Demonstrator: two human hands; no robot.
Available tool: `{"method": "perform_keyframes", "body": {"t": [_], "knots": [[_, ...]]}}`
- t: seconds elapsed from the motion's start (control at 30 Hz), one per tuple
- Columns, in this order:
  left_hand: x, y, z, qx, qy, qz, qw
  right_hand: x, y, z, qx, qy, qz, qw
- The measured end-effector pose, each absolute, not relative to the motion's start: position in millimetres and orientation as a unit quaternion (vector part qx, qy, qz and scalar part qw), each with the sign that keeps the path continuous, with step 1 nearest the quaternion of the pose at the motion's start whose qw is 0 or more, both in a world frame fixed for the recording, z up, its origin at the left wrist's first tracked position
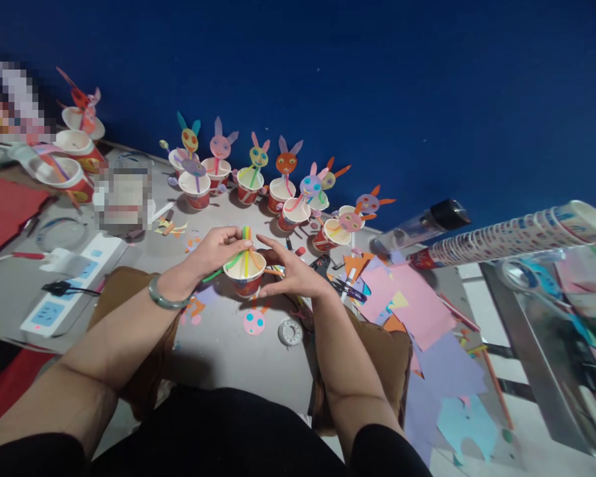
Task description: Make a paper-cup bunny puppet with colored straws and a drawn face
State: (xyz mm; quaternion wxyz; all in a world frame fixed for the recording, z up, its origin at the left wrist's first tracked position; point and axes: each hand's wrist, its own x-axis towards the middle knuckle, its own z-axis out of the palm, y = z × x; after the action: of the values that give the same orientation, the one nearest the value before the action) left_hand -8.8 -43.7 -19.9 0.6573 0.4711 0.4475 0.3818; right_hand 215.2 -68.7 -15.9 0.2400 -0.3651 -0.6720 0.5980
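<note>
My left hand point(218, 253) is closed in a pinch on a bundle of thin coloured strips point(247, 233), yellow, green and orange, that stands up out of a paper cup point(247, 286). The cup is red outside and white inside; a green strip sticks out to its left and an orange one to its right. Around the cup's right side my right hand point(291, 271) curves with fingers spread, the thumb low beside the cup wall. Whether it presses on the cup I cannot tell. Just nearer to me lies a pink paper face point(254, 322) with blue eyes.
Finished-looking cups with rabbit faces point(287, 162) stand along the blue wall. A tape roll point(291, 332), scissors point(350, 289) and coloured paper point(417, 301) lie to the right, near a leaning stack of cups point(506, 237). At left is a power strip point(72, 285).
</note>
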Motion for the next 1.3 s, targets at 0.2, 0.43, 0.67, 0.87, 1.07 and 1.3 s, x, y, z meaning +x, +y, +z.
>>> {"method": "perform_keyframes", "body": {"t": [0.2, 0.43, 0.67, 0.87, 1.07, 1.3], "knots": [[-6, -50, -20, 0.469, 0.46, 0.358, 0.664, 235, -63, -10, -0.347, -0.677, 0.588, 0.276], [-2, -55, -20, 0.474, 0.427, 0.317, 0.702, 222, -70, -4, -0.374, -0.652, 0.566, 0.338], [-3, -54, -18, 0.532, 0.413, 0.3, 0.676, 210, -79, 0, -0.428, -0.653, 0.522, 0.343], [-2, -55, -19, 0.579, 0.395, 0.288, 0.652, 205, -85, 4, -0.427, -0.669, 0.492, 0.358], [-1, -56, -26, 0.604, 0.384, 0.28, 0.64, 202, -85, 5, -0.444, -0.696, 0.43, 0.365], [0, -58, -31, 0.603, 0.372, 0.258, 0.657, 200, -91, 3, -0.467, -0.701, 0.402, 0.359]]}}
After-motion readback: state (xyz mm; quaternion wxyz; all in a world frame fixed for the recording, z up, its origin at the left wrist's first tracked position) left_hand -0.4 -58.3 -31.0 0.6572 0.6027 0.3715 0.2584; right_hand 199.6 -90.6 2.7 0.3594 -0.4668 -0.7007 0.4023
